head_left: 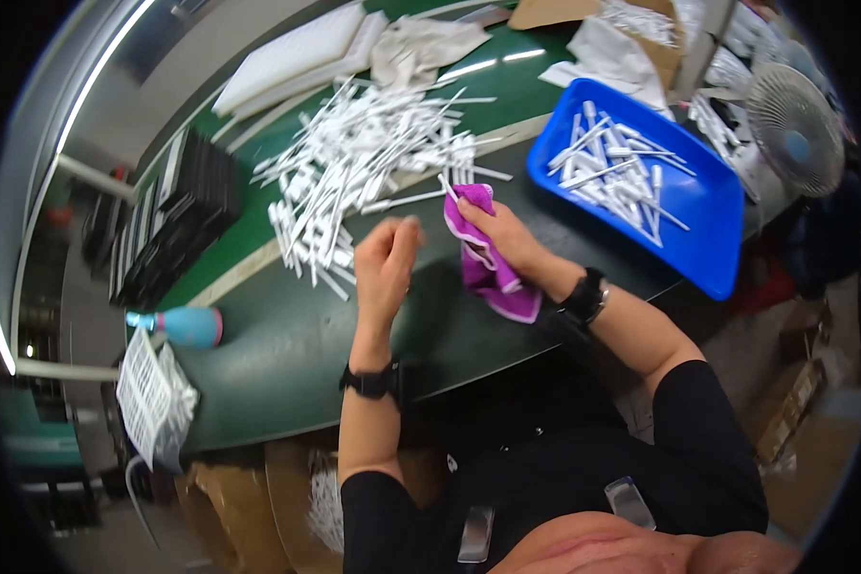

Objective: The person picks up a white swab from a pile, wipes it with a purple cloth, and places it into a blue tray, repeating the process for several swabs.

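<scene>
My right hand is closed round a purple cloth with a pale edge, whose lower end hangs over the table. A thin white stick end pokes up at the top of the cloth. To its left, my left hand is held with curled fingers, apart from the cloth; whatever it may hold is hidden. Just beyond my hands lies a loose heap of white plastic sticks with thicker ends. On the right, more such white sticks lie in a blue tray.
A light blue bottle and a printed sheet are at the left, near stacked black trays. White foam slabs and a crumpled cloth lie at the back. A fan stands at the far right, and an open carton below the table.
</scene>
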Demonstrator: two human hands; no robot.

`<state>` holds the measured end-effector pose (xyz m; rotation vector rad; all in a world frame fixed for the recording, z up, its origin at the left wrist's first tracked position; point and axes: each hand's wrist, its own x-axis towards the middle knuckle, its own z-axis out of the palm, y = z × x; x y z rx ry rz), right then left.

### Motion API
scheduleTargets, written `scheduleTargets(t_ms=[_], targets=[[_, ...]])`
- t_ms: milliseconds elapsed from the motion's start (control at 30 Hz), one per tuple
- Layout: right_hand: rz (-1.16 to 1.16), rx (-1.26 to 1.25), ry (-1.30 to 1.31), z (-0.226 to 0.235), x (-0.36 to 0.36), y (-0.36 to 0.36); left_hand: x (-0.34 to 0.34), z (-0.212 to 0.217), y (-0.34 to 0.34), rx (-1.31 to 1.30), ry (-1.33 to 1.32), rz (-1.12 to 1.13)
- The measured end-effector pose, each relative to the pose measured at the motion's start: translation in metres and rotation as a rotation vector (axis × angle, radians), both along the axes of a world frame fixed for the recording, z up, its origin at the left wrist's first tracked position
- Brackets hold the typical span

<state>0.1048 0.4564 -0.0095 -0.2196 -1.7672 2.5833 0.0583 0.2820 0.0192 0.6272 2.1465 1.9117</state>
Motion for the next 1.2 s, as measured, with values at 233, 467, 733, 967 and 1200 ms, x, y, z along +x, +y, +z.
scheduleTargets(t_ms=[233, 467, 733, 967, 1200], targets=[[0.430, 0.020, -0.076, 0.005, 0.009, -0.018, -0.006, -0.003, -0.017, 0.193, -0.249, -0.025], [0.190, -0.071, -0.153, -0.002, -0.001, -0.014, -0.008, -0.008, -0.019, 0.466, -0.211, 0.144], [-0.068, -0.409, -0.089, -0.020, -0.009, 0.009, 0.039, 0.016, 0.013, -0.145, 0.731, -0.165], [-0.118, -0.304, -0.082, -0.032, -0.019, 0.008, 0.062, 0.021, 0.019, -0.477, 0.987, -0.350], [-0.045, 0.587, 0.087, -0.016, -0.008, -0.005, 0.072, 0.047, 0.000, -0.766, 1.269, -0.497]])
